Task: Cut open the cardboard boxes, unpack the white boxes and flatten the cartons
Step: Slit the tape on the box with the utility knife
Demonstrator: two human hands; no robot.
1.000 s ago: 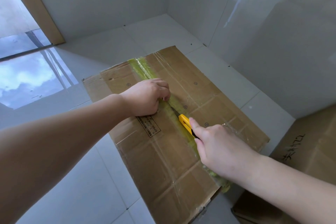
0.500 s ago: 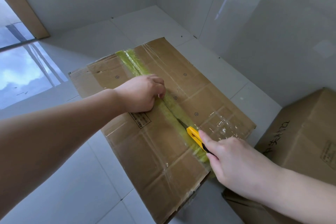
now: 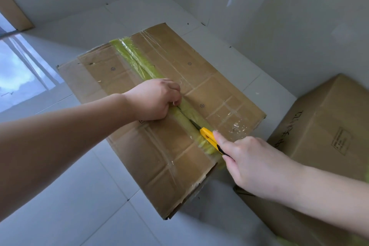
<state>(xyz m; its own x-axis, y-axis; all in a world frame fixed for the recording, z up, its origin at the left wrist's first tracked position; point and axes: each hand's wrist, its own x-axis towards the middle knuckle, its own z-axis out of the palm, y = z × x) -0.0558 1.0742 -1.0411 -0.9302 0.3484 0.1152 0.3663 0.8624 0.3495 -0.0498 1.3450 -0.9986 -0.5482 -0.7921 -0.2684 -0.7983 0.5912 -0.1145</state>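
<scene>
A large brown cardboard box (image 3: 159, 150) stands on the floor, its top seam covered by yellow-green tape (image 3: 135, 60). My left hand (image 3: 153, 99) rests on the left flap beside the seam, fingers curled down at the slit. My right hand (image 3: 253, 164) grips a yellow utility knife (image 3: 209, 139), index finger laid along its body. The blade sits in the taped seam near the box's near end. The tape behind the blade looks split. No white boxes are visible.
A second sealed cardboard box (image 3: 327, 132) with black writing stands close on the right, under my right forearm. Pale floor tiles (image 3: 79, 205) surround the boxes. White walls meet in a corner beyond. A glass door (image 3: 18, 74) lies at the left.
My right hand has drawn the knife along the seam toward me, nearer the box's near edge. My left hand has stayed on the flap. The camera has shifted, showing more of the second box.
</scene>
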